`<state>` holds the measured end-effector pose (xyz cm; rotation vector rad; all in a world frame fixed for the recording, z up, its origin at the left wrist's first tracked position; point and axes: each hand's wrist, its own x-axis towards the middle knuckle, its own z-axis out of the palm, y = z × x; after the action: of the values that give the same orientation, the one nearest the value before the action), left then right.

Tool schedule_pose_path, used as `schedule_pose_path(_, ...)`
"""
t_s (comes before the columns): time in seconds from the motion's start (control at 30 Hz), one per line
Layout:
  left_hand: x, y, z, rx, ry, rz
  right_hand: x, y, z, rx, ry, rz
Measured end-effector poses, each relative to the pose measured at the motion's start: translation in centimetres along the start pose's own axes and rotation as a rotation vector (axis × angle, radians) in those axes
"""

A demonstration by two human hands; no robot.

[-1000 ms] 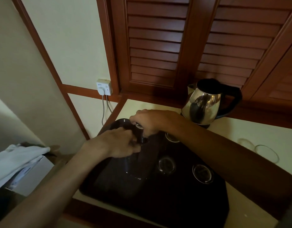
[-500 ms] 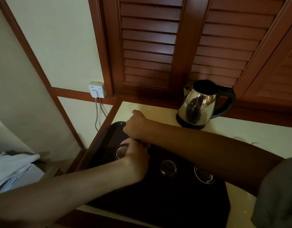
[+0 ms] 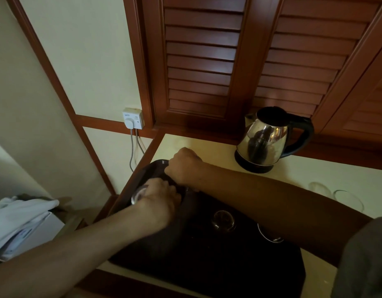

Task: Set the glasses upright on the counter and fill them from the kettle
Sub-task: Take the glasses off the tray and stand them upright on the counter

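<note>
1. A dark tray (image 3: pixel 207 265) lies on the pale counter (image 3: pixel 207 145), and it covers the front left part of it up to the left edge.
2. The left hand (image 3: pixel 160 198) is over the far left corner of the tray. Its fingers (image 3: pixel 173 193) are curled around a glass (image 3: pixel 139 193); only the round end of this glass shows beside the hand.
3. The right hand (image 3: pixel 183 166) is just behind the left hand and touches it, at the far edge of the tray. It is closed like a fist, knuckles up. I cannot tell what it holds, because the fingers are hidden under the hand.
4. Two more glasses stand on the tray: one (image 3: pixel 223 220) near its middle, the other (image 3: pixel 269 235) toward its right edge, partly hidden by the right forearm.
5. Two clear glasses (image 3: pixel 347 201) are on the bare counter near the right edge, close together.
6. The steel kettle (image 3: pixel 265 140) with black handle stands on its base at the back of the counter, well apart from both hands.
7. A wall socket (image 3: pixel 133 118) with a plug is on the wall left of the counter.
</note>
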<state>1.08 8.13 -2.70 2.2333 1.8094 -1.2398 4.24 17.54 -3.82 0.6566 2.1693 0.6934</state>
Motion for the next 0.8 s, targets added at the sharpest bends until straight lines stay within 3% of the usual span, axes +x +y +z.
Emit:
schedule_pose_path(0.2, -1.5, -5.6, 1.1, -0.621, 0.225, -0.113, -1.8, 4.5, 1.3, 0.538, 0.215, 0.053)
schedule_pose_path(0.43, -1.3, -6.6, 4.0, -1.828, 0.553, -0.038, -2.3, 7.1, 5.6, 1.490, 0.317, 0.091)
schedule_pose_path(0.53, -1.4, -4.8, 3.7, -2.190, 0.604, -0.019, -2.6, 6.8, 7.5, 1.865, 0.394, 0.026)
schedule_pose_path(0.63, -1.4, -3.5, 2.6, -2.317, 0.645, -0.023, -3.2, 6.5, 8.4, 2.085, 0.462, -0.017)
schedule_pose_path(0.8, -2.3, -1.7, -0.8, -2.292, 0.776, -0.013, -5.6, 7.3, 9.4, 2.285, 0.577, -0.072)
